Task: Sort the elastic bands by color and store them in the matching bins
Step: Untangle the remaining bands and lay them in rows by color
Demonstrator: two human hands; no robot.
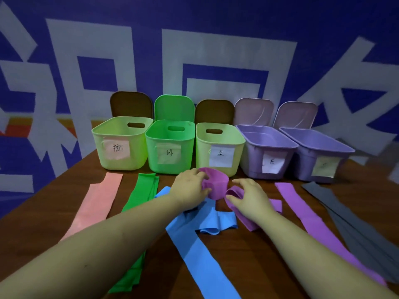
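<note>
A purple elastic band (216, 184) is bunched into loops above the table's middle. My left hand (190, 186) grips its left loop and my right hand (248, 195) pinches its right part. Flat on the table lie a pink band (97, 201), a green band (140, 195), a blue band (194, 244), another purple band (313, 223) and several grey bands (345, 223). Five labelled bins stand in a row behind: a light green bin (101, 134), a green bin (155, 139), a second light green bin (203, 137), a purple bin (250, 145) and a second purple bin (306, 154).
Lids (174, 106) lean upright behind the bins against a blue wall with large white characters. The brown wooden table (248, 266) shows between the bands. Its left edge runs diagonally at the left of the view.
</note>
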